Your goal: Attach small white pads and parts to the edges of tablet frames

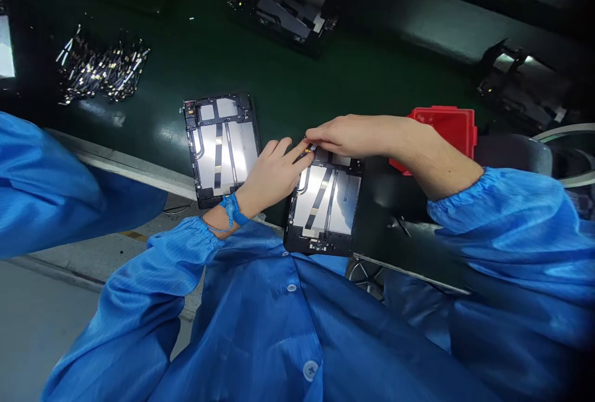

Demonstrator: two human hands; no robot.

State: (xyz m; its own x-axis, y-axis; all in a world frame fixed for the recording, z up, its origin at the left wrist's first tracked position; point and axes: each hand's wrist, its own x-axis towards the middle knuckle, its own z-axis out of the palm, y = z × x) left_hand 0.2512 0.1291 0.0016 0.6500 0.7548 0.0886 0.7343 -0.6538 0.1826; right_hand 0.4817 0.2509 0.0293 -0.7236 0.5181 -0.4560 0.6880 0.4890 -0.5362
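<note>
An opened tablet [346, 201] with silver panels and a black frame lies in front of me at the table edge. My left hand [274, 173], with a blue wrist strap [232, 209], reaches over its upper left corner. The left thumb and index finger touch that corner, apart from each other, with a small gold-coloured part between them; the other fingers are loosely spread. From the right, my right hand [346, 134] bends over the same corner with its fingertips pressed together. Whatever is in that pinch is hidden. A second opened tablet [237, 151] lies just left of my left hand.
A pile of small cables [105, 70] is at the far left. Another opened tablet [283, 8] lies at the back, one more [525, 83] at the right. A red bin [446, 126] stands beside my right forearm. Another person's blue sleeve [46, 185] enters from the left.
</note>
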